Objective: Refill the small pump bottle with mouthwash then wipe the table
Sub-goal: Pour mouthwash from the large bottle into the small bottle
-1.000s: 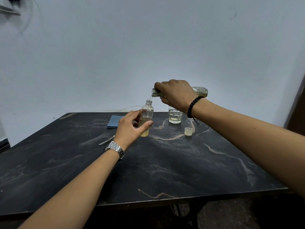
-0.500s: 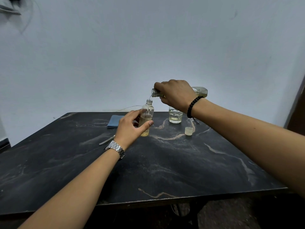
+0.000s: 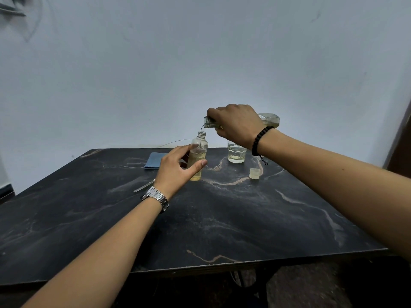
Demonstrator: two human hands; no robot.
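A small clear bottle [image 3: 198,155] stands upright and uncapped on the black marble table [image 3: 222,218], holding yellowish liquid to well past half. My left hand [image 3: 178,168] is wrapped around its lower part. My right hand [image 3: 236,125] holds a larger mouthwash bottle [image 3: 269,118] tipped sideways, its open neck just above the small bottle's mouth. A thin stream runs from neck to mouth. A folded blue cloth [image 3: 153,163] lies behind my left hand.
A glass [image 3: 236,154] with pale liquid stands right of the small bottle. A small pale cap [image 3: 254,174] sits in front of it. A thin pale tube [image 3: 144,185] lies left of my left wrist. A wall rises behind the table.
The liquid level in the small bottle has risen. Both hands have stayed almost still.
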